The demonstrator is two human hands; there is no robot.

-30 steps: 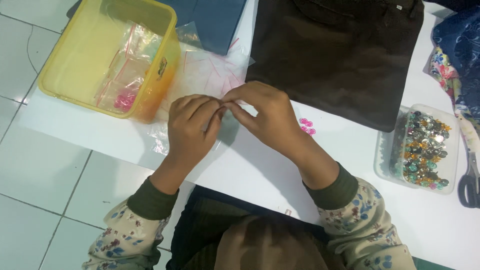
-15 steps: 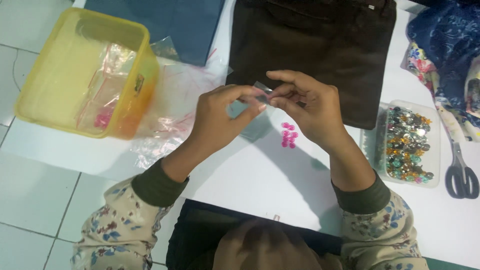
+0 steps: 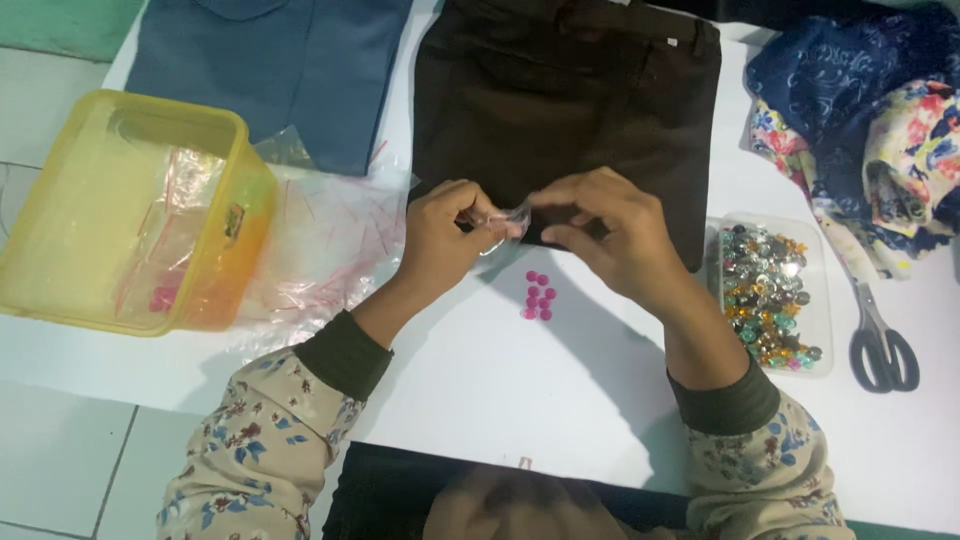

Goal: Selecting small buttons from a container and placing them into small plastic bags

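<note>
My left hand and my right hand are raised above a white table, and together they pinch a small clear plastic bag between their fingertips. Below the bag, several small pink buttons lie in a tight cluster on the table. Both hands are over the lower edge of a dark brown folded garment.
A yellow plastic tub with clear bags inside stands at the left, beside a pile of clear bags. A clear tray of mixed coloured buttons sits at right, next to scissors, patterned fabrics and a blue folded garment.
My view has shifted, so the tub and garments sit differently in frame. My hands hold the small bag a little higher, and the pink buttons now show plainly below them.
</note>
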